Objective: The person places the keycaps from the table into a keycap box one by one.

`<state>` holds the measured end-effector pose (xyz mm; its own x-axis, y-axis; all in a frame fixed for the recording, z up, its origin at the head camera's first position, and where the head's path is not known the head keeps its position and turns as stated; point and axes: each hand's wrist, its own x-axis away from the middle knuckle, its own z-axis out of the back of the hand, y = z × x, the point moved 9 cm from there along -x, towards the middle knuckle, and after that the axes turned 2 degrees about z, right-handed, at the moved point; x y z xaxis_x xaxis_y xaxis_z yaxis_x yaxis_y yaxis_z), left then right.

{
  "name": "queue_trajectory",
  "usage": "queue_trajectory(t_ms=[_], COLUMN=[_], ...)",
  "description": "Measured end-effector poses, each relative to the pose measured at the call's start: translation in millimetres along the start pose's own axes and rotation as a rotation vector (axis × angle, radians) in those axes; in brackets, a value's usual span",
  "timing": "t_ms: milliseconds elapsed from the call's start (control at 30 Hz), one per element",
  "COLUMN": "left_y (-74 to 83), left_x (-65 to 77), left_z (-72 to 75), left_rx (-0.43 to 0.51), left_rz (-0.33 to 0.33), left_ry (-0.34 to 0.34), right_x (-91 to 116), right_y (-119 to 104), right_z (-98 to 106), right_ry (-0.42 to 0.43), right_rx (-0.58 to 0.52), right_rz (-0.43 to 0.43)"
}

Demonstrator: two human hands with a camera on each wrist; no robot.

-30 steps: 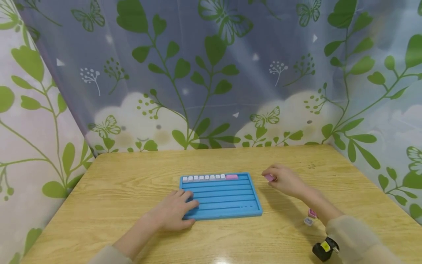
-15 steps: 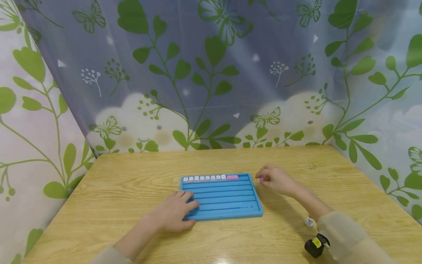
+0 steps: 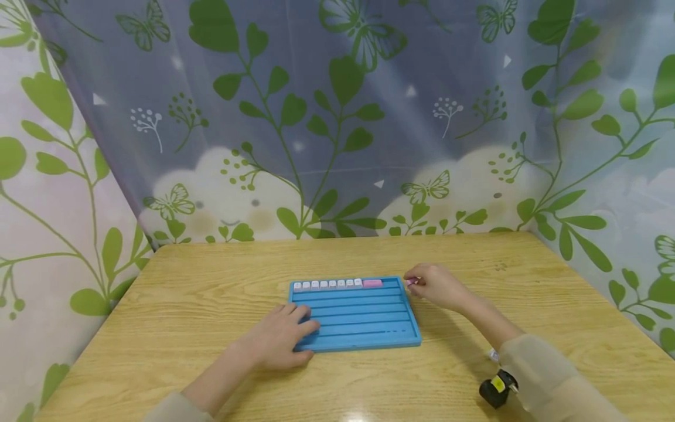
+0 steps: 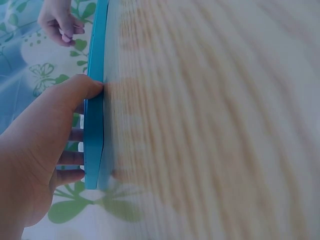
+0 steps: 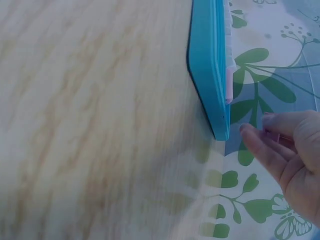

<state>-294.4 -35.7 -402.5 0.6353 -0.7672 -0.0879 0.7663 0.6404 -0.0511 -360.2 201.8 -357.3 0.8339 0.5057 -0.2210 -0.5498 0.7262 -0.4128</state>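
Observation:
A blue keycap tray (image 3: 364, 322) with long ridges lies on the wooden table. Along its back groove stands a row of white keycaps (image 3: 328, 285), ending on the right with a long pink keycap (image 3: 372, 283). My left hand (image 3: 279, 339) rests on the tray's left front corner, its fingers spread over the surface; in the left wrist view its thumb touches the front edge. Just beyond the back right corner, my right hand (image 3: 436, 286) pinches a pink keycap (image 3: 412, 282) between thumb and fingers. The fingers partly cover that keycap.
A white keycap (image 3: 493, 354) lies on the table at the right, partly behind the right sleeve. A black device with a yellow label (image 3: 498, 387) is at the right wrist. Patterned curtains (image 3: 337, 117) border the table at the back and sides.
My right hand has moved left with the pink keycap, up to the tray's back right corner. The left hand and the tray stay put. The right sleeve now hides the loose pink keycap.

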Motion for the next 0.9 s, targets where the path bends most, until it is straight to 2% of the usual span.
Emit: queue_trajectory(t_ms=[200,567,900], left_y=[-0.9,-0.7,1.0], left_x=[1.7,1.4,1.2], left_z=[-0.2,-0.9,2.9], left_rx=[-0.001,-0.004,-0.001], left_rz=[0.003,0.003,-0.004], left_ry=[-0.011,-0.005,0.005], right_x=[-5,-11,-14], right_y=[-2,10,19], right_z=[-6,-7,-9], right_ry=[-0.037,0.070,0.082], right_rx=[-0.037,-0.142,-0.193], right_rz=[-0.020,-0.122,-0.209])
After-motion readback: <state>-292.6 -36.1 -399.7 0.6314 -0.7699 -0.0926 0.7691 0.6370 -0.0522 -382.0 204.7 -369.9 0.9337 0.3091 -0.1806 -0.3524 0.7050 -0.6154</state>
